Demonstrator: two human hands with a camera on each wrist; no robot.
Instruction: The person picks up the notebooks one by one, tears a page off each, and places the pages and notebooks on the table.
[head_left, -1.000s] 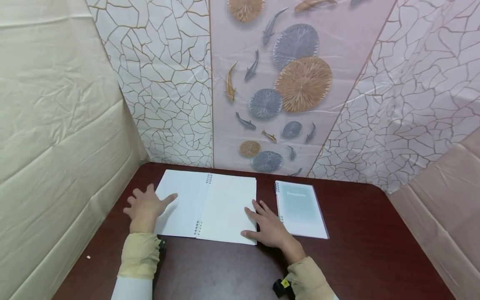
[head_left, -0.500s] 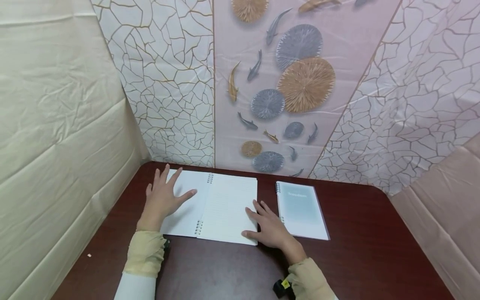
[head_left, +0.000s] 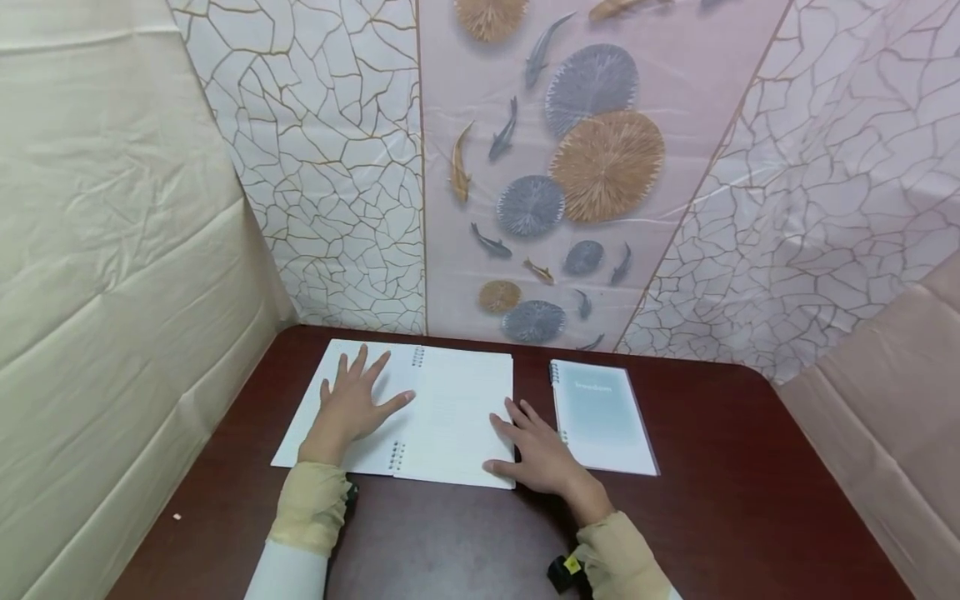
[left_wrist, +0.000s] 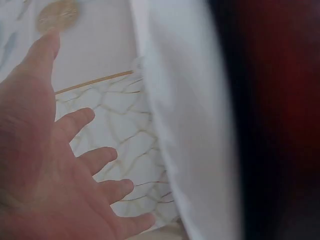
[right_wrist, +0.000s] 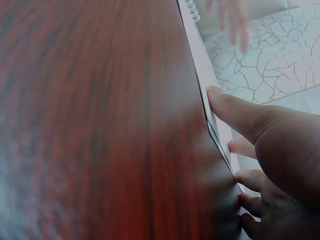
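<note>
An open spiral notebook (head_left: 457,417) with pale, faintly lined pages lies flat on the table. Over its left page my left hand (head_left: 351,408) is spread with fingers apart; in the left wrist view that hand (left_wrist: 65,165) holds nothing and a gap shows between palm and paper. At the notebook's right edge rests my right hand (head_left: 542,450), thumb and fingers extended. The right wrist view shows the right thumb (right_wrist: 235,107) touching the page edge and the other fingers along the same side, their tips partly hidden.
A closed spiral notebook (head_left: 603,417) with a pale blue cover reading "freedom" lies to the right. The dark red-brown table (head_left: 735,467) meets patterned cloth at the back and beige cloth (head_left: 150,333) at the left. A tiny white scrap (head_left: 177,517) lies near the left edge.
My left hand has moved right, from the notebook's left edge to over the left page, near the spiral. The right hand has stayed at the right edge.
</note>
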